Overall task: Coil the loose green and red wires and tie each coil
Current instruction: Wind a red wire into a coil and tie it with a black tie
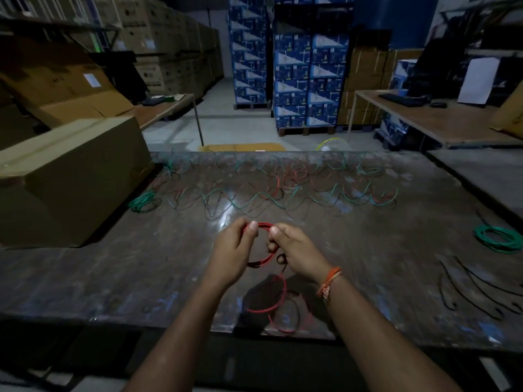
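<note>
Both my hands hold a small red wire coil (264,261) above the dark worktable (113,273). My left hand (235,250) pinches the coil's upper left side, and my right hand (294,253) pinches its upper right, fingers curled round the wire. A loose tail of the red wire (278,304) loops down onto the table near the front edge. Loose green and red wires (271,193) lie tangled in wavy lines across the far half of the table.
A green coil (498,239) lies at the right edge and another green coil (143,201) at the left by a big cardboard box (70,176). Black ties (478,290) lie front right. Stacked boxes and other tables stand behind.
</note>
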Available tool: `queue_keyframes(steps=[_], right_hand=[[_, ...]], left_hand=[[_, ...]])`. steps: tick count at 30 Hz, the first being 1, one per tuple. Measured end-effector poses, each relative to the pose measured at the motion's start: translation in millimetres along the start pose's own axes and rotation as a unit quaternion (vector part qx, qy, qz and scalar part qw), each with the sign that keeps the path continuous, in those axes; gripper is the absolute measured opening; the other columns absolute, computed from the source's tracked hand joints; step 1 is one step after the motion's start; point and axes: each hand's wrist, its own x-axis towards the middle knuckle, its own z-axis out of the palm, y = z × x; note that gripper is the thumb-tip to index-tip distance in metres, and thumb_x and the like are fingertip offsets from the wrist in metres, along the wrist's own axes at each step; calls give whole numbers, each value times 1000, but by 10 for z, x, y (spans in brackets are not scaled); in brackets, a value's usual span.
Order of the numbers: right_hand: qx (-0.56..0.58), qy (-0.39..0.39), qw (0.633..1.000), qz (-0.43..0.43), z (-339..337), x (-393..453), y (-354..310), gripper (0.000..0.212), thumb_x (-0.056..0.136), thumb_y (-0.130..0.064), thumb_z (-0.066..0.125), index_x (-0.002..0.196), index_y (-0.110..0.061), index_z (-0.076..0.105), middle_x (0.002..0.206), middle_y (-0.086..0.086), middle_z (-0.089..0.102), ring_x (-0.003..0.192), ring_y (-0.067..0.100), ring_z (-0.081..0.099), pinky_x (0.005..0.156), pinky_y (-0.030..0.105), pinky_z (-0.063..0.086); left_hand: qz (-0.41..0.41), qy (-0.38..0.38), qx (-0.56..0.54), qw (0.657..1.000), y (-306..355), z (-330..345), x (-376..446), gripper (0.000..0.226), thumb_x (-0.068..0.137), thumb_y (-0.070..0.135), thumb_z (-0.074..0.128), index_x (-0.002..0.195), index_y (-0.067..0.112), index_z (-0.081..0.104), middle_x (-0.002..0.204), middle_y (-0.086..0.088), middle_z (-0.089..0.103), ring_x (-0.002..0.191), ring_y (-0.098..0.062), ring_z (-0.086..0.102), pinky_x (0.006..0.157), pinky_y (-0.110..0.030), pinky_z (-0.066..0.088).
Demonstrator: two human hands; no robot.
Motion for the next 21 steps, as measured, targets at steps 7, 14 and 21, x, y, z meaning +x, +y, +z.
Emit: queue_keyframes(steps=[7,14,21], right_hand=[[13,103,995,-3,286,350,97,40,102,-51,42,72,-28,54,64,-10,54,66,12,49,54,26,37],[-129,205,967,-82,392,577,87,41,106,-40,45,74,-15,51,58,-4,52,49,6,48,51,26,40],[-89,108,989,40,414,600,426,11,102,-9,54,91,-13,55,65,3,61,45,13,54,47,27,44]], left_hand=[[-82,-61,-125,987,-186,-69,368,41,108,36,41,72,18,50,49,13,40,43,-4,33,43,-22,28],[-306,-105,-501,802,-264,-253,647,37,108,27,36,73,20,44,51,10,25,38,-3,18,38,-16,12],[-363,30,-577,731,-704,-565,848,34,106,22,35,73,19,40,46,11,26,32,-2,20,31,-16,13]])
